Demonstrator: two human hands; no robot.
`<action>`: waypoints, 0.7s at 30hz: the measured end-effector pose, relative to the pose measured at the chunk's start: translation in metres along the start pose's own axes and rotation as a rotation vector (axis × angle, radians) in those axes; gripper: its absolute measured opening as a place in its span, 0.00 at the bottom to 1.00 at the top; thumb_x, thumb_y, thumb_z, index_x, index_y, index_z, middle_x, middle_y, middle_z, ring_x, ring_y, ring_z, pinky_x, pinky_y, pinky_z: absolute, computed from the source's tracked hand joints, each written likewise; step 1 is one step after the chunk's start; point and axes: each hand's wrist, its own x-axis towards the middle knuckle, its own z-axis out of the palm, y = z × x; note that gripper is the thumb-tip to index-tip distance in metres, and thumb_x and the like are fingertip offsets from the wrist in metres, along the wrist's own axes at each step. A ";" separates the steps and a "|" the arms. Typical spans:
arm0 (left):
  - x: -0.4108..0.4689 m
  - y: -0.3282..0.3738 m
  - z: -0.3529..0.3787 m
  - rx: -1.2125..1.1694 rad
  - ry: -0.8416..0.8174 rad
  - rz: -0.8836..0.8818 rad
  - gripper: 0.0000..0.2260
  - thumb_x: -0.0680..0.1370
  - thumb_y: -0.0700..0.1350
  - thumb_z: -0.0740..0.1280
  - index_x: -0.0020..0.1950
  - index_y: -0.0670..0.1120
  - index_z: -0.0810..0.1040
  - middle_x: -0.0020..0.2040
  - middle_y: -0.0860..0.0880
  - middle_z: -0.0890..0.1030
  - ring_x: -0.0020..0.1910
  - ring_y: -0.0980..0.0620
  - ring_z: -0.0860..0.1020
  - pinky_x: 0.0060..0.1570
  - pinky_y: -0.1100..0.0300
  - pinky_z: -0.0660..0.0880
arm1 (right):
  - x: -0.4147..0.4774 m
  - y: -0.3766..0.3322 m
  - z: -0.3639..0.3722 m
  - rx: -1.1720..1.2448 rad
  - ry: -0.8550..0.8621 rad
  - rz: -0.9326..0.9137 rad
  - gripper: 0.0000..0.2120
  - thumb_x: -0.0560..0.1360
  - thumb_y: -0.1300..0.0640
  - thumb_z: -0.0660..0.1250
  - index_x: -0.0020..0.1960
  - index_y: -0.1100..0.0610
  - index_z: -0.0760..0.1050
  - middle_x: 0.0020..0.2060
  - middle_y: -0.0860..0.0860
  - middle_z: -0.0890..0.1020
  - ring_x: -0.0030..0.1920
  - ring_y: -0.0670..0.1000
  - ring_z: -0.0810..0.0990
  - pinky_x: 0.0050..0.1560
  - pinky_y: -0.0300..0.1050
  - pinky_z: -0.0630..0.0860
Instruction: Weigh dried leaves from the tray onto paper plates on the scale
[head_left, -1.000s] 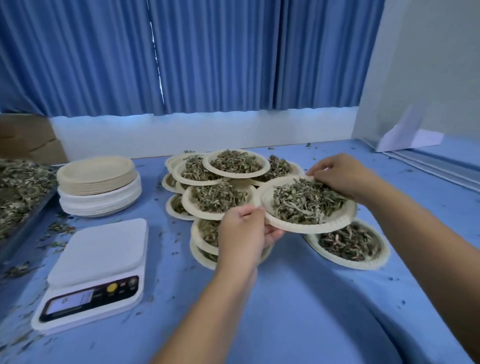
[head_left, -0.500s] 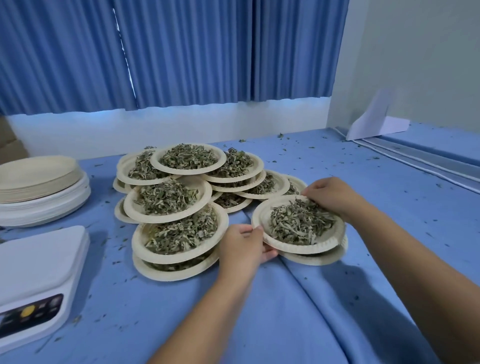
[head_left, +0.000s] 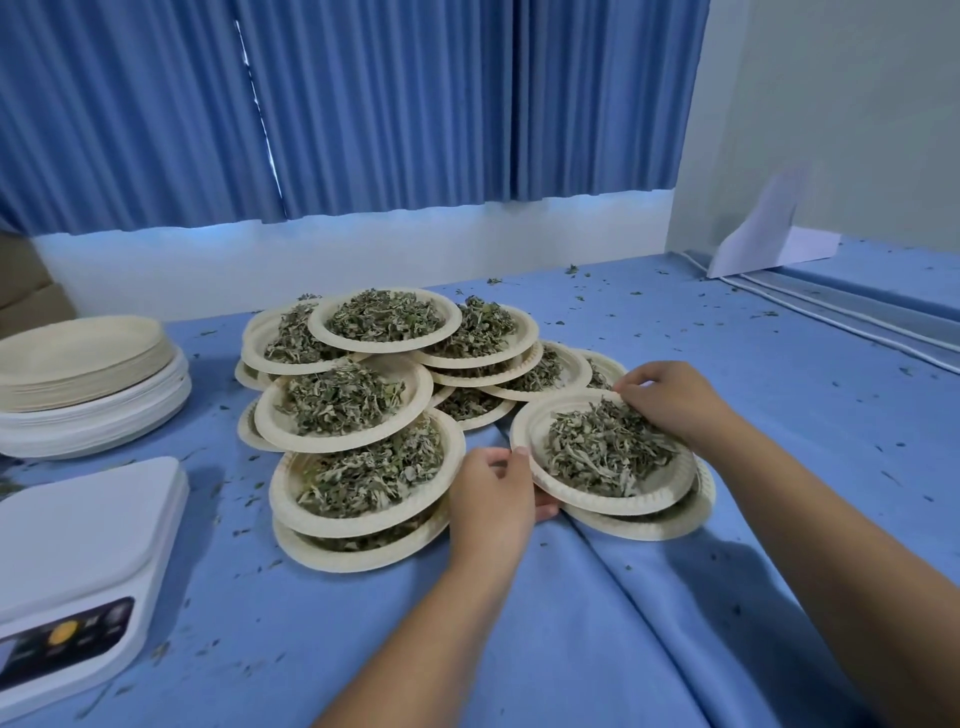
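Centrally on the blue cloth-covered table (head_left: 519, 649), both hands hold one round cream paper plate (head_left: 535, 423) heaped with dried grey-green leaves (head_left: 605, 452). The left hand (head_left: 493, 499) pinches the plate's near-left rim, with the thumb on top and the fingers tucked underneath. The right hand (head_left: 670, 400) curls over the far-right rim, its fingertips touching the leaves at the edge of the heap. The held plate sits directly over a second filled plate (head_left: 670, 527) that lies on the cloth; whether the two touch cannot be told.

Just left of the hands stands a pile of filled paper plates (head_left: 272, 423), overlapping and stacked several layers high, each one carrying leaves. At the left edge of the view sits a white digital scale (head_left: 88, 525), its dark display panel facing the person, well apart from the held plate. Behind it is a stack of empty paper plates (head_left: 78, 358), cream ones on top of white ones. Leaf crumbs (head_left: 576, 299) are scattered over the cloth, and pleated blue curtains (head_left: 363, 104) hang behind the table.
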 end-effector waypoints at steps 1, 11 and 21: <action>0.000 0.000 -0.001 0.020 -0.004 0.001 0.07 0.80 0.45 0.62 0.49 0.42 0.75 0.43 0.44 0.82 0.30 0.52 0.82 0.39 0.53 0.82 | 0.000 0.000 0.000 -0.009 0.004 -0.004 0.06 0.76 0.54 0.65 0.45 0.53 0.80 0.36 0.50 0.79 0.28 0.50 0.73 0.30 0.40 0.69; -0.011 -0.001 -0.016 0.212 -0.045 0.064 0.09 0.81 0.46 0.60 0.43 0.45 0.73 0.29 0.50 0.78 0.31 0.49 0.83 0.44 0.46 0.80 | -0.005 -0.010 0.003 -0.127 0.041 -0.040 0.07 0.77 0.53 0.62 0.47 0.50 0.79 0.39 0.48 0.81 0.38 0.52 0.79 0.38 0.43 0.73; -0.021 -0.008 -0.035 0.244 -0.098 0.098 0.09 0.80 0.44 0.59 0.42 0.46 0.75 0.31 0.50 0.79 0.29 0.54 0.82 0.44 0.45 0.80 | -0.026 -0.042 0.010 -0.123 0.172 -0.146 0.08 0.75 0.55 0.62 0.49 0.49 0.79 0.48 0.47 0.81 0.47 0.52 0.78 0.45 0.46 0.74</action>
